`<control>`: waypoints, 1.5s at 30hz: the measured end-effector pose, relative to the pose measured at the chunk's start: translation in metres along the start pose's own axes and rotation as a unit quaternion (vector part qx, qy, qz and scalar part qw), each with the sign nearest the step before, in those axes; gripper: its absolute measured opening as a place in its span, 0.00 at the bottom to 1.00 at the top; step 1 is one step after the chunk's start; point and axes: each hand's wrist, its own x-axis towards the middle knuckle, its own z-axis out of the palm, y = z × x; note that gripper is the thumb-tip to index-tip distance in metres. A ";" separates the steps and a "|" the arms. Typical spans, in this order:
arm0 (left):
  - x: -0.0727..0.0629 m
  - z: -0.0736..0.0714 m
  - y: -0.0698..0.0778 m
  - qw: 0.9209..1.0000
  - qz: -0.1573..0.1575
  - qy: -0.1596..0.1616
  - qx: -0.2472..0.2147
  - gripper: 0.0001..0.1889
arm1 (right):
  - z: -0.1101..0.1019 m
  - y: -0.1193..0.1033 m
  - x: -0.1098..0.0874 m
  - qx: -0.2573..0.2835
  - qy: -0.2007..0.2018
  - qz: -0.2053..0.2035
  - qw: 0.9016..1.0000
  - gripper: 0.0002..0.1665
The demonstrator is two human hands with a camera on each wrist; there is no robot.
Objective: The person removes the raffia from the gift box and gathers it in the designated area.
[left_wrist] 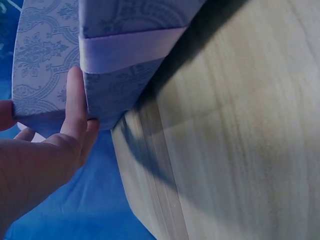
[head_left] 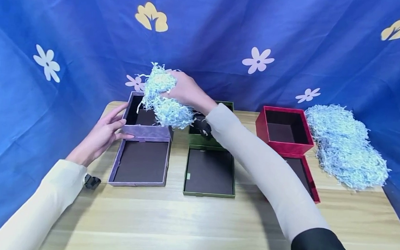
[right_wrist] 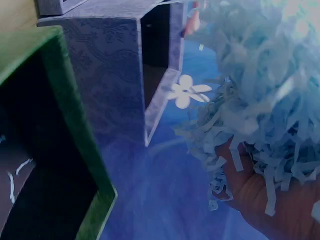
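My right hand [head_left: 185, 87] grips a clump of pale blue shredded paper [head_left: 157, 86] above the purple box [head_left: 148, 131]. Loose strands hang from the clump, and part of it droops toward the green box [head_left: 206, 140]. In the right wrist view, shredded paper [right_wrist: 265, 95] covers most of the fingers. My left hand [head_left: 104, 134] touches the near left corner of the purple box, fingers spread and fairly straight. Close up in the left wrist view, one finger lies along the patterned side of the purple box [left_wrist: 42, 65].
In front of the boxes lie a purple lid [head_left: 142, 161], a green lid [head_left: 211, 171] and a partly hidden red lid [head_left: 314, 185]. The red box [head_left: 282, 147] stands at right, beside a big pile of blue shredded paper [head_left: 350, 145]. A blue curtain [head_left: 205, 37] hangs behind the table.
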 end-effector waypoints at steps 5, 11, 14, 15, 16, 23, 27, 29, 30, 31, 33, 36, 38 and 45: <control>-0.001 -0.006 -0.002 1.000 0.006 0.001 0.000 0.36 | -0.016 0.010 -0.019 0.029 0.020 -0.010 0.999 0.51; 0.000 -0.014 -0.004 1.000 0.006 0.004 0.003 0.36 | -0.032 0.024 -0.043 0.049 0.030 -0.008 0.998 0.52; 0.001 -0.016 -0.004 1.000 0.008 0.002 0.007 0.35 | -0.039 0.035 -0.055 0.048 0.036 -0.008 0.998 0.51; 0.001 -0.016 -0.004 1.000 0.008 0.002 0.008 0.35 | -0.042 0.039 -0.059 0.049 0.038 -0.011 0.998 0.51; 0.001 -0.016 -0.004 1.000 0.007 0.002 0.010 0.35 | -0.045 0.044 -0.064 0.051 0.041 -0.017 0.998 0.50; 0.003 -0.017 0.000 1.000 0.000 0.003 0.028 0.35 | -0.066 0.085 -0.097 0.074 0.075 -0.059 0.993 0.40; 0.003 -0.020 0.002 1.000 0.003 -0.003 0.027 0.35 | -0.080 0.104 -0.117 0.066 0.092 -0.032 0.993 0.42; 0.003 -0.020 0.002 1.000 0.007 -0.009 0.023 0.35 | -0.087 0.114 -0.129 0.065 0.098 -0.026 0.993 0.43; 0.003 -0.021 0.002 1.000 0.008 -0.010 0.022 0.35 | -0.091 0.119 -0.135 0.068 0.100 -0.019 0.992 0.43; 0.003 -0.021 0.001 1.000 0.008 -0.012 0.019 0.35 | -0.095 0.124 -0.142 0.064 0.101 -0.016 0.993 0.43; 0.004 -0.022 0.001 1.000 0.009 -0.011 0.013 0.35 | -0.105 0.133 -0.157 0.046 0.104 -0.001 0.994 0.44; 0.004 -0.024 0.001 1.000 0.014 -0.014 -0.004 0.35 | -0.122 0.144 -0.182 0.024 0.105 0.042 0.993 0.50; 0.004 -0.026 0.001 1.000 0.018 -0.016 -0.014 0.35 | -0.132 0.151 -0.198 0.017 0.107 0.073 0.991 0.55; -0.005 -0.033 0.005 1.000 0.017 -0.016 -0.010 0.35 | -0.157 0.190 -0.250 0.006 0.163 0.098 0.982 0.51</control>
